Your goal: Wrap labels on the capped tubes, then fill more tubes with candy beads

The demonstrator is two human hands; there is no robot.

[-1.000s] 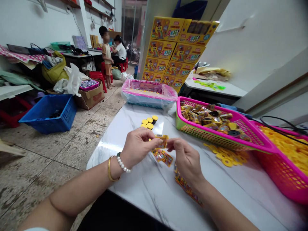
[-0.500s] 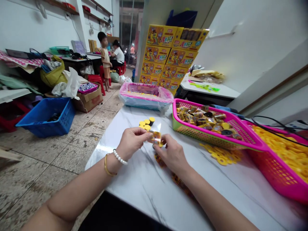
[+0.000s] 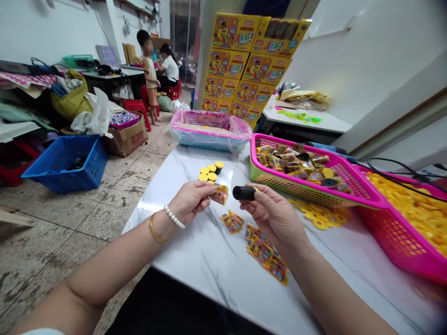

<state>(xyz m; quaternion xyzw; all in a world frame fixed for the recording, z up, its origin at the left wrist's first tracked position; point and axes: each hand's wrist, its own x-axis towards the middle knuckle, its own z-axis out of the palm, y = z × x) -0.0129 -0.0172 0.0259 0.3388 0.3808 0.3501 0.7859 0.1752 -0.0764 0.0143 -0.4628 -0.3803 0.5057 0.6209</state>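
Between thumb and fingers, my left hand [image 3: 191, 201] pinches a yellow printed plastic sleeve [image 3: 220, 193]. My right hand [image 3: 275, 211] grips a small black cylinder [image 3: 243, 193] with a bit of yellow at its finger end; its black end points left toward the sleeve, apart from it. Just behind my left hand stand several black tubs with yellow lids [image 3: 211, 168]. A small fan of printed sleeves [image 3: 233, 221] lies on the white marbled table [image 3: 206, 274], and a larger spread of sleeves [image 3: 265, 253] lies beside my right wrist.
A pink-and-green basket [image 3: 314, 197] holds wrapped tubs. Flat yellow rings [image 3: 319, 217] lie before it. At right, a pink basket [image 3: 394, 251] holds yellow parts. A plastic-lined basket [image 3: 209, 142] stands at the table's far end, before stacked yellow boxes [image 3: 226, 63]. Two people are in the background.
My right hand has moved right, away from the left, and the black cylinder in it now shows. The left hand keeps the sleeve. The camera view has tipped slightly down.
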